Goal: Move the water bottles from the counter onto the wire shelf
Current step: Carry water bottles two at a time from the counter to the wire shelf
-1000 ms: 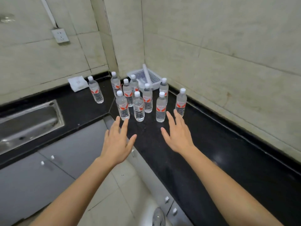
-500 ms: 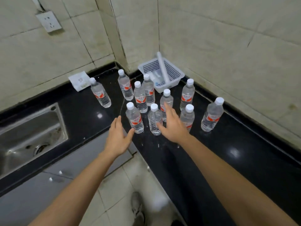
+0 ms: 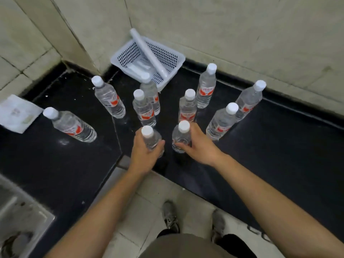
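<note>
1. The left hand [image 3: 144, 152] is wrapped round the body of the near-left bottle [image 3: 151, 139], with its thumb at about three o'clock. Only the cap and shoulder show above the grip.
2. The right hand [image 3: 201, 144] curls round the near-right bottle [image 3: 180, 139], with its thumb across the front at nine o'clock. Both bottles seem to stand on the black counter [image 3: 55, 164]; I cannot tell whether either has left the surface.
3. The bottles look full and capped, so I judge them fairly heavy for their size. The thin clear plastic will likely give under a squeeze and may be slick. Mid-body, at the label, looks the firmest place to hold, one bottle per hand.
4. Eight more bottles [image 3: 188, 107] stand upright from ten o'clock round to two o'clock. The nearest are close enough to be knocked on the lift.
5. A white basket [image 3: 126, 56] sits in the corner at twelve o'clock, and a white packet [image 3: 16, 112] lies at nine o'clock. The wire shelf is out of view.
</note>
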